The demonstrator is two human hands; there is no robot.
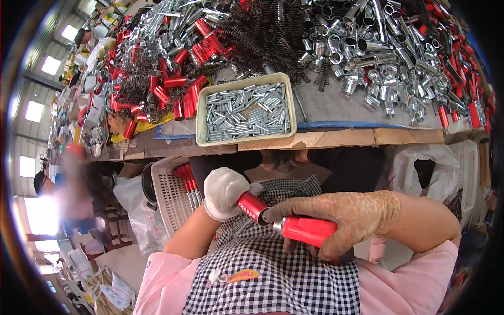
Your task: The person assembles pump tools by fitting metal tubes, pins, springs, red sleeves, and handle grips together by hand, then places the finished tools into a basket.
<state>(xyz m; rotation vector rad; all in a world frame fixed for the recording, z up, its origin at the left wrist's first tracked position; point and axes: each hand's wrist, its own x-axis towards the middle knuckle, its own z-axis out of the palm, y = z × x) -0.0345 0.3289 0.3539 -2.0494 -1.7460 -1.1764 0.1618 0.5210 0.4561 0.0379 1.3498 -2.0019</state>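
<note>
Over my lap, my left hand [226, 193] wears a white knit glove and is closed around a red metal tube [251, 208] with printing on its side. The tube's dark open end tilts down to the right. My right hand [354, 212], in a brown patterned glove, grips a red handle [308, 231] with a silver metal collar at its left end. That collar lies close to the tube's open end; a gloved finger partly covers the spot, so I cannot tell whether they touch. The handle's far end is hidden under my right hand.
A cream tray [245, 143] of short metal pins stands at the table's front edge. Behind it are heaped dark springs [257, 37], red tubes [175, 82] and chrome sleeves [374, 60]. Below, a white basket [164, 197] holds red-handled rods, and a plastic bag [441, 176] hangs at right.
</note>
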